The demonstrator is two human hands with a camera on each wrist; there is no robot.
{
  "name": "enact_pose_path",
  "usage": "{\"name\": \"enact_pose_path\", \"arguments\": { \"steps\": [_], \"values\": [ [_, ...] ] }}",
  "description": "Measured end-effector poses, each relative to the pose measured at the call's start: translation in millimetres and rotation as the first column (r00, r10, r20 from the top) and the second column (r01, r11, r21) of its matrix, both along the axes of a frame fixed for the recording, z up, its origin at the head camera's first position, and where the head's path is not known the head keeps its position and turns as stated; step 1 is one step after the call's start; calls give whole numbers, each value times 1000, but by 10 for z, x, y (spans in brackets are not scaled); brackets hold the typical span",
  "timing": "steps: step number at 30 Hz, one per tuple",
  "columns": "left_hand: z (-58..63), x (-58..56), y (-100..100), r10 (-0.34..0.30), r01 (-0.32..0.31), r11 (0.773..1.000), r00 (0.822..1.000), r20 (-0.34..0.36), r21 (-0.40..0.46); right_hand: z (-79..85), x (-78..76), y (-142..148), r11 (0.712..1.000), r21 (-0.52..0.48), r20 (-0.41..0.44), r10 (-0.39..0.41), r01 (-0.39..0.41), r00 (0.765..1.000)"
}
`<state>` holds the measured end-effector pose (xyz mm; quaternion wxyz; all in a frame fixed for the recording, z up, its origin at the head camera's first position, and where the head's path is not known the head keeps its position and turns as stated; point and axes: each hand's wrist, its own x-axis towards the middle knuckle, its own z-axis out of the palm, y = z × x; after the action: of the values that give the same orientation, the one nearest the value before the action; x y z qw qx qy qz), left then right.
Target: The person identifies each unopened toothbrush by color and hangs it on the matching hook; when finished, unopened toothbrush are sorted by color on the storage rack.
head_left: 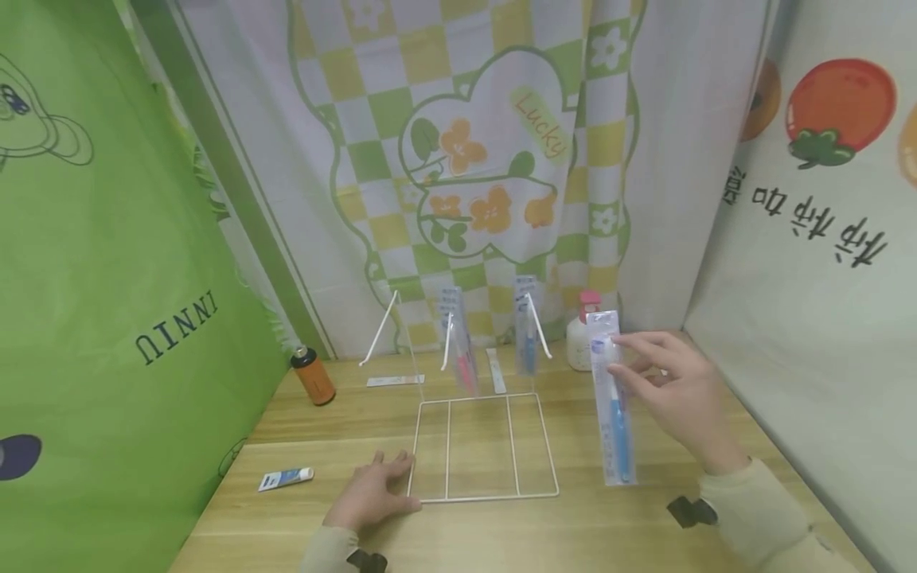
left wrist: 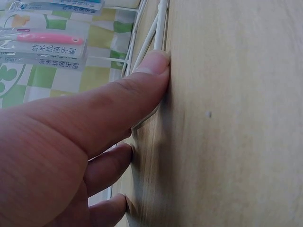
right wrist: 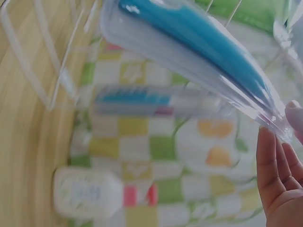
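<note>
My right hand (head_left: 677,390) pinches the upper edge of a clear-packaged blue toothbrush (head_left: 618,430) between thumb and fingertips. The pack hangs upright to the right of a white wire rack (head_left: 487,497); in the right wrist view its blue handle (right wrist: 203,47) looms large. My left hand (head_left: 372,489) rests on the table at the rack's front left corner. Its thumb (left wrist: 154,64) presses against the wire, while the other fingers lie spread beside it. On the rack's hooks hang a packaged pink toothbrush (head_left: 462,350) and another packaged blue toothbrush (head_left: 526,334).
A white pump bottle (head_left: 579,346) with a pink top stands behind the held pack. An orange bottle (head_left: 313,378) is at the back left, with a toothpaste tube (head_left: 286,478) nearer. Two slim packets (head_left: 396,381) lie behind the rack. Curtains surround the wooden table (head_left: 501,541).
</note>
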<state>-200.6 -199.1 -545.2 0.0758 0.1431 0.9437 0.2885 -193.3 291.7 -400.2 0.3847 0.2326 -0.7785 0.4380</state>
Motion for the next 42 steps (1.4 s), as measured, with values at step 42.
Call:
{"name": "enact_pose_path", "arguments": {
  "steps": [42],
  "values": [
    [14, 3, 6, -3, 3, 1000, 1000, 3, 2, -218, 47, -778, 979, -48, -293, 176, -199, 940]
  ]
}}
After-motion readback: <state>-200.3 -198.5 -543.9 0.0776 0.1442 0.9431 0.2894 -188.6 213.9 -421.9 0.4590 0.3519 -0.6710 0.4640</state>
